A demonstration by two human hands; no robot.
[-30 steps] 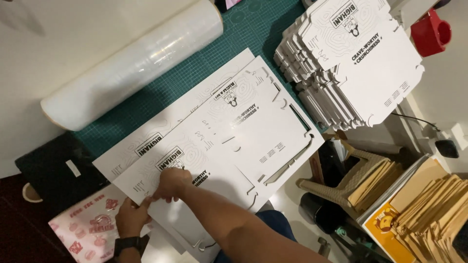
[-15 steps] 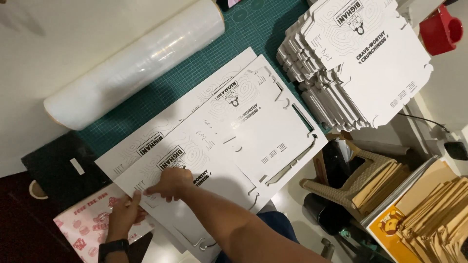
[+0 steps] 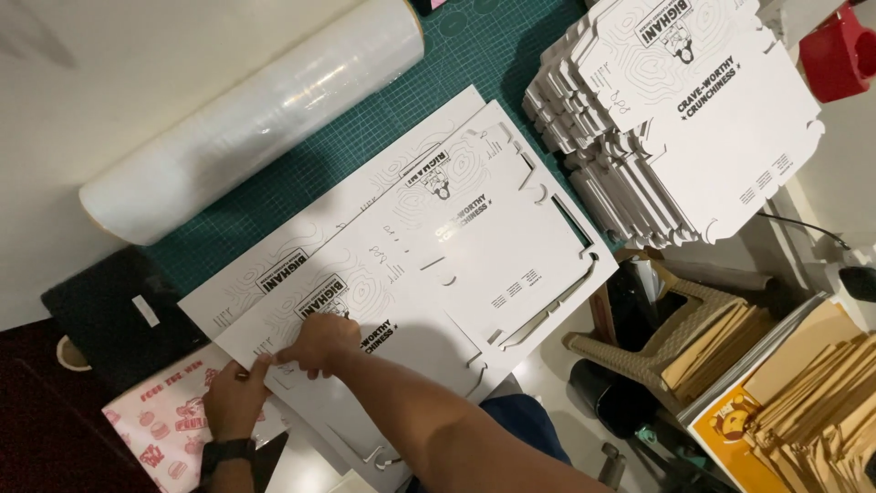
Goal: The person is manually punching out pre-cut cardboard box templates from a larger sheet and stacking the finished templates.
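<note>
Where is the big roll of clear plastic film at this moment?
In the head view, the roll of clear film lies diagonally at the upper left, along the edge of the green cutting mat, above the flat white box blanks.
</note>
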